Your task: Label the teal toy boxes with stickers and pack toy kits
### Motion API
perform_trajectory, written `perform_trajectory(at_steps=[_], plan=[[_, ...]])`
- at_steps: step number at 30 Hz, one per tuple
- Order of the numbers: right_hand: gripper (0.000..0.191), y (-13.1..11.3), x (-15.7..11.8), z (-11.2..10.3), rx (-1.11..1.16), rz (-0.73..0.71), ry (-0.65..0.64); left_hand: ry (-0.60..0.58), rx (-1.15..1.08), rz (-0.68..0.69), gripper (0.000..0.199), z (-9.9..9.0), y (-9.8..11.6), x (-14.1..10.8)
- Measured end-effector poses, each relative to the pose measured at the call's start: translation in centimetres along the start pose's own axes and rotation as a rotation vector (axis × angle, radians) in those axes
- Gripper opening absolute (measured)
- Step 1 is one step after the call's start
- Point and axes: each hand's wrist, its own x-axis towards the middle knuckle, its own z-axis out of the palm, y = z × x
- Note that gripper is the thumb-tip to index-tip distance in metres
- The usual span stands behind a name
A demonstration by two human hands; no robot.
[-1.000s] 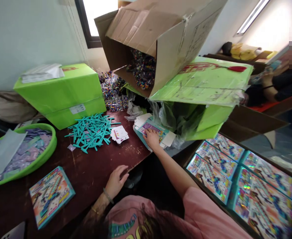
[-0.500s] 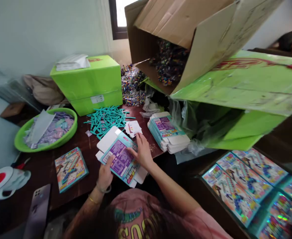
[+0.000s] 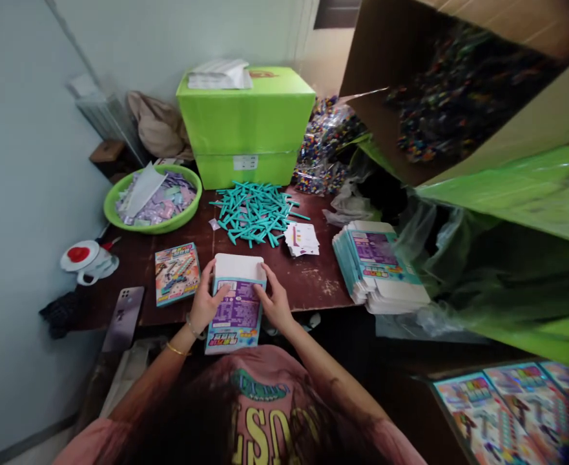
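Note:
Between my two hands is a purple and teal cardboard box, held at the table's front edge with its white end flap raised at the far end. My left hand grips its left side, thumb on the printed face. On the opposite side, my right hand closes round the edge, its thumb on the print too. Just beyond lie a heap of teal plastic sticks and a small stack of white cards. A finished-looking printed box lies to the left of my left hand.
Flat unfolded boxes are stacked at the right. A green basin of small packets, a lidded mug and a phone stand left. Behind is a green carton; an open carton of beads juts in upper right.
The box has turned from a slant to nearly straight and its near end now looks closed. My right hand has moved to its right edge. The view has swung left.

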Motion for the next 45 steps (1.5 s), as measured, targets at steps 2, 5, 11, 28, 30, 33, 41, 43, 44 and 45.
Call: perform_trajectory(at_steps=[2, 5, 11, 28, 30, 33, 41, 43, 44, 45], plan=[[0.072, 0.5, -0.6, 0.5, 0.055, 0.031, 0.014, 0.016, 0.045, -0.034, 0.078, -0.2, -0.6, -1.5], [0.069, 1.0, -1.6, 1.5, 0.110, 0.041, 0.058, 0.077, 0.096, -0.052, 0.071, -0.3, -1.0, -3.0], [0.029, 0.6, -1.7, 1.3, -0.099, 0.010, -0.051, 0.164, -0.049, -0.233, 0.045, -1.0, -1.0, -4.0], [0.030, -2.6, 4.6, 1.6, -0.124, -0.229, -0.622, -0.021, -0.809, -0.700, 0.044, -1.4, -0.1, -3.3], [0.029, -2.7, 3.8, 1.7, -0.048, -0.081, -0.588, -0.029, -0.805, -0.683, 0.044, -1.1, 0.2, -3.5], [0.027, -2.9, 3.9, 1.6, -0.031, 0.015, -0.616, -0.006, -0.803, -0.686, 0.040, -0.5, 0.6, -3.6], [0.031, -4.0, 5.1, 0.7, -0.060, -0.023, -0.709, 0.007, -0.757, -0.585, 0.047, 0.1, 0.2, -4.0], [0.029, -3.9, 5.1, 0.8, -0.079, -0.050, -0.710, 0.019, -0.745, -0.601, 0.047, 0.2, 0.0, -4.0], [0.028, -3.9, 5.1, 0.9, -0.112, -0.077, -0.703, 0.021, -0.747, -0.615, 0.048, 0.2, 0.0, -3.9], [0.027, -3.8, 5.2, 1.1, -0.158, -0.108, -0.692, 0.017, -0.753, -0.630, 0.049, 0.3, 0.0, -3.9]])
